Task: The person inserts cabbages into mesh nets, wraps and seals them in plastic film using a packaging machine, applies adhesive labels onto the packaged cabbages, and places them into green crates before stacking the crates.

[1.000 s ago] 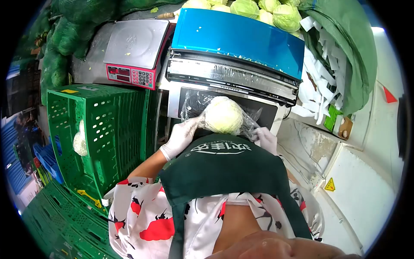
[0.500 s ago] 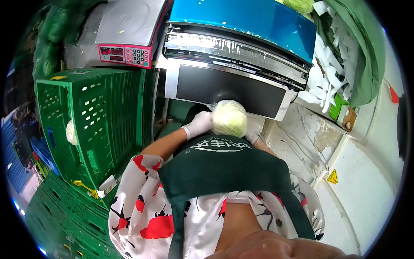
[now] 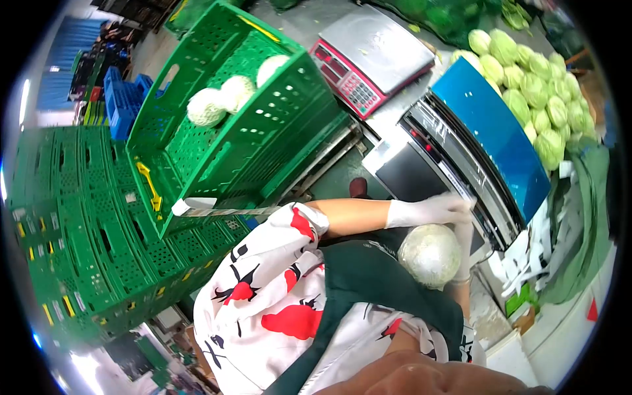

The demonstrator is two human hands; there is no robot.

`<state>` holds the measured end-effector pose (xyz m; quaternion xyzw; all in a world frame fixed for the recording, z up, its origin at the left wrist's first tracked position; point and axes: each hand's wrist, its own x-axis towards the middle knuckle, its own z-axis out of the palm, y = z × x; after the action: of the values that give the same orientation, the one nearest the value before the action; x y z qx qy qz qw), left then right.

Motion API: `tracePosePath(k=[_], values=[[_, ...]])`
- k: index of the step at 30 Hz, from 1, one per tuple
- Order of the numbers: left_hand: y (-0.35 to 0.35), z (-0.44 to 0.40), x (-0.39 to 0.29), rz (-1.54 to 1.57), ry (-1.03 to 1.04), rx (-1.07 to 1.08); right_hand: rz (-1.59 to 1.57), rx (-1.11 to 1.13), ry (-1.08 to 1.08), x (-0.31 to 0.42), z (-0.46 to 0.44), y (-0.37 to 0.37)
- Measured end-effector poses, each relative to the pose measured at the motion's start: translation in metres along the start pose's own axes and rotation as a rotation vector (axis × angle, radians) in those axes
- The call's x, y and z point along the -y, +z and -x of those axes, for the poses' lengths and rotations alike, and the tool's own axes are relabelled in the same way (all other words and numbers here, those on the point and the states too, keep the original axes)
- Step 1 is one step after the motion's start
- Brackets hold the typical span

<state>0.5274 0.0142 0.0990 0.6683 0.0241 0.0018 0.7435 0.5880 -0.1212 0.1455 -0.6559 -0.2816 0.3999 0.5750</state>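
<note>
A round cabbage (image 3: 430,255) in shiny clear film is close against my dark green apron (image 3: 368,276). My right hand (image 3: 463,245), in a white glove, lies along its far right side and holds it there; the fingers are partly hidden. Above the cabbage, my white-gloved left hand (image 3: 438,210) reaches across to the right. Its fingers are smeared by motion and overlap the tip of my right hand, so their grip does not show. Just beyond both hands stands the blue-topped film-wrapping machine (image 3: 490,135) with its black plate (image 3: 411,174).
A green crate (image 3: 257,141) to the left holds several pale wrapped cabbages (image 3: 237,93). Behind is a red-edged scale (image 3: 375,49). Unwrapped cabbages (image 3: 536,89) are heaped at the back right. Green crates (image 3: 85,224) are stacked at the far left.
The view has swung left, bringing in the crate's inside and the cabbage heap. My left hand has left the cabbage's side and moved across above it. The cabbage is nearer my right hand.
</note>
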Motion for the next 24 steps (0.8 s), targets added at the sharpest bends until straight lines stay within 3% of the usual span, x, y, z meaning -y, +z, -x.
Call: tracePosePath(k=[1,2,3,4,8,10,11,14,16,17,19,20,22,24], values=[[-0.008,0.017,-0.018,0.577,0.034,0.196,0.107,-0.084,0.032,-0.027,0.006,-0.013],[-0.030,0.038,-0.056,0.487,-0.372,0.250,0.211,-0.165,0.073,-0.053,0.012,-0.026],[-0.037,0.053,-0.050,0.611,-0.270,0.241,0.192,-0.451,0.082,-0.046,0.013,-0.008],[-0.041,0.064,-0.038,0.734,-0.167,0.237,0.406,-0.501,-0.005,-0.042,0.015,-0.010],[-0.078,0.098,-0.045,0.871,-0.063,-0.049,0.091,-0.503,0.060,-0.017,0.008,-0.024],[-0.109,0.146,-0.093,0.275,0.167,-0.572,-0.036,-0.463,0.047,-0.006,-0.001,-0.028],[-0.143,0.169,-0.065,-0.012,0.154,-0.775,-0.003,-0.435,0.028,-0.001,-0.005,-0.028],[-0.204,0.180,-0.170,0.746,0.247,-1.025,0.172,-0.373,-0.022,0.012,-0.011,-0.027],[-0.294,0.221,-0.169,0.968,0.600,-0.564,0.154,-0.368,-0.072,-0.001,-0.015,-0.024],[-0.289,0.206,-0.186,0.590,0.490,-0.904,0.154,-0.341,-0.063,0.002,-0.014,-0.021],[-0.303,0.223,-0.194,0.458,0.358,-1.155,0.109,-0.326,-0.002,-0.004,-0.016,-0.018],[-0.326,0.242,-0.188,0.733,0.324,-1.089,0.086,-0.320,-0.013,-0.007,-0.016,-0.017],[-0.277,0.200,-0.222,0.679,0.359,-1.494,0.090,-0.321,0.047,-0.002,-0.016,-0.021],[-0.291,0.202,-0.197,0.365,0.472,-1.498,0.061,-0.343,0.076,-0.001,-0.018,-0.029]])
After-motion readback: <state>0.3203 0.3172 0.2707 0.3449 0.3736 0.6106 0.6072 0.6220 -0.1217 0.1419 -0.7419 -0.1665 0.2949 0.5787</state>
